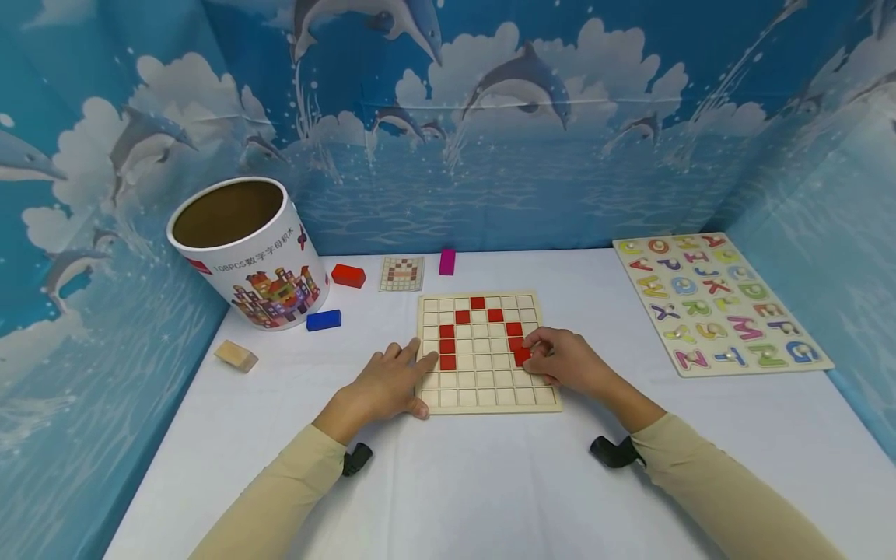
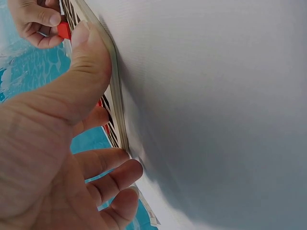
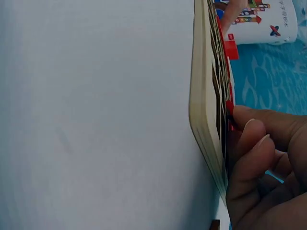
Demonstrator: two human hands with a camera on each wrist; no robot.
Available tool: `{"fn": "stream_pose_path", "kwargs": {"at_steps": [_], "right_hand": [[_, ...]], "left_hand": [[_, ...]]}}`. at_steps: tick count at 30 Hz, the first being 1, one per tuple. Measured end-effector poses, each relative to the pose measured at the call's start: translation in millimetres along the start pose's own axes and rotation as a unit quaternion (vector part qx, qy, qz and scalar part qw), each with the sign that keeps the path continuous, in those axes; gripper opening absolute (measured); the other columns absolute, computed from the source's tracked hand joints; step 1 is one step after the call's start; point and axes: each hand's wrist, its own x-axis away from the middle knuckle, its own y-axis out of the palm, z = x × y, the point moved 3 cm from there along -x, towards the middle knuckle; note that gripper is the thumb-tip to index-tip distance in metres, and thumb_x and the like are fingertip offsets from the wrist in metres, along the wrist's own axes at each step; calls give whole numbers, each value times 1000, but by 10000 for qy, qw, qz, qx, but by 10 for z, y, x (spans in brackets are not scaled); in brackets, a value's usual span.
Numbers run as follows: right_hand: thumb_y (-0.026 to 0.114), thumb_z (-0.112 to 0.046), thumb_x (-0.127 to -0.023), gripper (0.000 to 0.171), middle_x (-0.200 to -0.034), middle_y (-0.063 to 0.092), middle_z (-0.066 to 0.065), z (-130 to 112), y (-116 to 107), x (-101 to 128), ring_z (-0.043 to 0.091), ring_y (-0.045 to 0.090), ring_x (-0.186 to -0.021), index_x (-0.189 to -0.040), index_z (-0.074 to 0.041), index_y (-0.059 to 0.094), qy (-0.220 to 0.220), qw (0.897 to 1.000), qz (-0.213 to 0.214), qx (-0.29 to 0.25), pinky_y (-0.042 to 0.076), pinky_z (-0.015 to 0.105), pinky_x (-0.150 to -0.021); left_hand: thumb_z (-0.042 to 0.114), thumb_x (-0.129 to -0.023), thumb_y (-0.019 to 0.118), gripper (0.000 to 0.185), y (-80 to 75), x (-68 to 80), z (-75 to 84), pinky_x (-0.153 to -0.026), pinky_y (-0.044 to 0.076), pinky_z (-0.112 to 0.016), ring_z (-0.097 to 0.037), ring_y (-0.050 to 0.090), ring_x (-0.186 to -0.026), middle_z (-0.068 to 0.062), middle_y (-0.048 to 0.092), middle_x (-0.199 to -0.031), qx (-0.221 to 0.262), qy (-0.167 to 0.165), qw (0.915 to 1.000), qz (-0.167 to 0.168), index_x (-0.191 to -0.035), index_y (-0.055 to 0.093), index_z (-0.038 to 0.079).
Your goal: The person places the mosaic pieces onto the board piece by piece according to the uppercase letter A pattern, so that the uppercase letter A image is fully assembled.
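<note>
A wooden grid board (image 1: 486, 398) lies flat on the white table, with several red square tiles set in its cells in an arch. My left hand (image 1: 385, 383) rests with spread fingers along the board's left edge, its thumb (image 2: 91, 52) at the near corner and a fingertip over the grid. On the right side of the arch, my right hand (image 1: 568, 362) pinches a red tile (image 1: 522, 357) between thumb and fingers. That tile sits tilted at its cell, just below the other red tiles of the right column. In the right wrist view, the fingers partly hide the tile (image 3: 230, 108).
Behind the board lie a small pattern card (image 1: 402, 274) and a magenta block (image 1: 446, 262). To the left are a red block (image 1: 348, 275), a blue block (image 1: 324, 320), a wooden block (image 1: 236, 355) and a large bucket (image 1: 210, 253). A letter puzzle board (image 1: 721, 305) lies at right.
</note>
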Motion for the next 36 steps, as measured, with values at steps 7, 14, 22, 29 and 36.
{"fn": "stream_pose_path", "kwargs": {"at_steps": [7, 14, 22, 29, 36], "right_hand": [[74, -9, -89, 24, -79, 58, 3, -66, 53, 10, 17, 52, -60, -112, -6, 67, -163, 9972, 212, 697, 43, 31, -62], [74, -11, -90, 26, -83, 60, 4, -75, 10, 30, 18, 55, -68, -115, -7, 68, -91, 9964, 224, 808, 46, 31, -64], [67, -23, -99, 34, -102, 59, 12, 24, -465, 213, 27, 59, -72, -129, -6, 63, 144, 9974, 609, 351, 49, 31, -58], [65, -29, -102, 42, -105, 59, 16, 253, -826, 511, 32, 57, -76, -136, -5, 58, 379, 9958, 836, 67, 48, 30, -60], [72, -30, -96, 53, -120, 56, 16, 549, -862, 817, 25, 58, -79, -140, -5, 56, 777, 9956, 527, -61, 48, 30, -63]], "left_hand": [[47, -78, 82, 96, -2, 6, -4, -107, 36, -52, -36, 35, -139, -19, 27, -166, 0, 54, 10000, -7, -159, 38, 19], [48, -79, 81, 96, -15, 5, -6, -108, 36, -53, -37, 35, -140, -19, 26, -166, -25, 79, 10000, -16, -159, 38, 19], [48, -78, 81, 96, -7, -10, -5, -107, 36, -51, -35, 35, -139, -19, 26, -166, -75, 105, 9999, -28, -159, 38, 20], [48, -78, 81, 97, -20, 1, -17, -109, 36, -51, -35, 35, -140, -18, 26, -166, -70, 45, 9999, -80, -160, 37, 20], [47, -78, 82, 96, -14, -1, -15, -109, 36, -52, -36, 35, -140, -19, 27, -165, -23, 87, 10000, -24, -159, 39, 19]]}}
